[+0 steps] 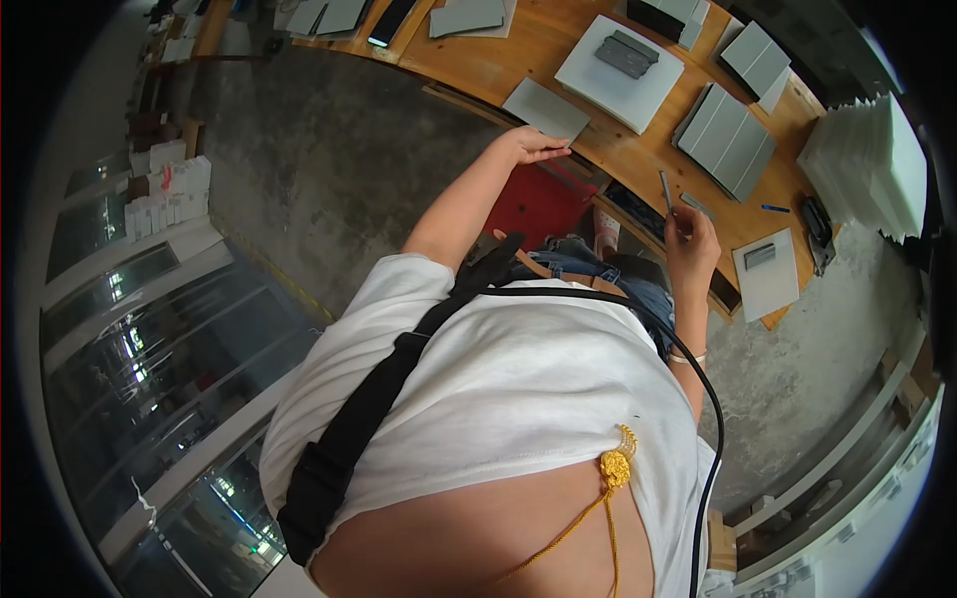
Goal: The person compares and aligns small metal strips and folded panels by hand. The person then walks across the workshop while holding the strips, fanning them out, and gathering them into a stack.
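Observation:
My left hand [541,146] is at the front edge of the table, its fingers closed on the near corner of a flat grey panel [546,109]. My right hand [691,236] is raised by the table's front edge, pinching a thin grey strip [666,189] that points up and away. Just beyond that hand a small grey piece [697,205] lies on the wood. Between and beyond the hands, a white board [598,95] carries a stack of dark grey strips [627,53].
Grey folded covers [725,142] lie on the wooden table [518,65]. A tall stack of white sheets [865,164] stands at the right, near a black case [816,221] and a blue pen [775,208]. A phone [393,22] is at the far left. Below the edge is a red seat [543,204].

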A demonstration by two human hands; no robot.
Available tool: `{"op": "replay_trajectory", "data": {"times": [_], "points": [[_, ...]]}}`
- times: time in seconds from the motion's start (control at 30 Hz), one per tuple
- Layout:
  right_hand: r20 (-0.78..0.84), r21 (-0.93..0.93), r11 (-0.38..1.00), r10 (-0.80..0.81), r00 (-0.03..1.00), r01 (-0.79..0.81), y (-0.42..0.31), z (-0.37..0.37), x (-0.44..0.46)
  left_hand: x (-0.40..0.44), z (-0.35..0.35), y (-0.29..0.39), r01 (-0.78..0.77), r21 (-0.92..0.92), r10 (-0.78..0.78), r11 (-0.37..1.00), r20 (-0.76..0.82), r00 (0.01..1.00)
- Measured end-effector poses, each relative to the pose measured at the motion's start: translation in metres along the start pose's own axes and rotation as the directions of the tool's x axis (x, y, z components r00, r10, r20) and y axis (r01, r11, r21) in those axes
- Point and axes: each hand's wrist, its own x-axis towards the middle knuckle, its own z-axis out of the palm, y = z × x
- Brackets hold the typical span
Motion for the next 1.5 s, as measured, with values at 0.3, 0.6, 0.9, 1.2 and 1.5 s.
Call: {"op": "replay_trajectory", "data": {"times": [0.3,0.6,0.9,1.2,1.5], "points": [[-0.007,0.019,0.999,-0.032,0.999,0.032,-0.012,-0.012,0.001,-0.020,0.017,0.019,0.188,0.762,-0.098,0.620,-0.162,0.982],[0.319,-0.209,0.888,-0.334,0.887,0.409,-0.051,-0.074,0.022,-0.188,0.176,0.033,-0.728,0.525,0.517,-0.441,0.811,0.273],[0.329,-0.162,0.861,-0.413,0.849,0.482,-0.081,-0.121,0.006,-0.216,0.202,0.005,-0.682,0.732,0.232,0.008,0.662,0.713],[-0.124,0.589,0.804,0.192,0.974,-0.083,-0.096,-0.108,-0.069,-0.264,0.230,-0.024,-0.440,0.531,0.033,0.724,0.610,0.792],[-0.341,0.650,0.760,0.276,0.899,0.013,-0.119,-0.114,-0.116,-0.296,0.240,-0.058,-0.373,0.413,0.036,0.831,0.629,0.776]]}}
